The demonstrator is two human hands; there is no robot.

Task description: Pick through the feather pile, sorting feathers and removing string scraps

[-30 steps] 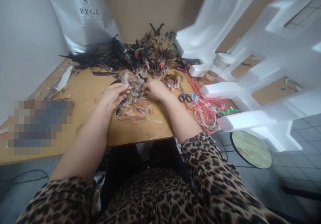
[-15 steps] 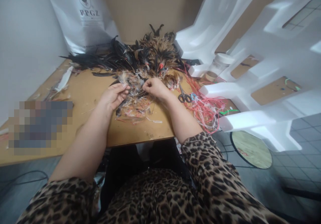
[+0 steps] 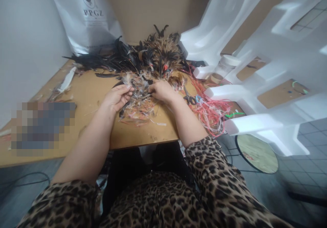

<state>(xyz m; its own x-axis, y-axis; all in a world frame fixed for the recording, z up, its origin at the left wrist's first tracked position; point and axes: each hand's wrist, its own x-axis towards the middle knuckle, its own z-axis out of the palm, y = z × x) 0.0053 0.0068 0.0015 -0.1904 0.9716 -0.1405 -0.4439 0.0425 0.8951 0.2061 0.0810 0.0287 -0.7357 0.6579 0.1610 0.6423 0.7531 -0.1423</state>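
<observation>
Left of the scissors (image 3: pixel 188 95), loose feathers (image 3: pixel 138 95) are heaped on the table (image 3: pixel 145 135). Farther left of the scissors, the left hand (image 3: pixel 118 98) is held palm partly upturned, thumb and index finger pinched together; whether a feather is gripped cannot be told. Nearer the scissors, the right hand (image 3: pixel 162 91) is held back-uppermost, fingers curled downward, its grip hidden.

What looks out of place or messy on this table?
Pink strands lie in a messy tangle beside the scissors, and loose scraps are strewn toward the front of the table. A pixelated patch hides something at left. Nothing looks clearly damaged.
</observation>
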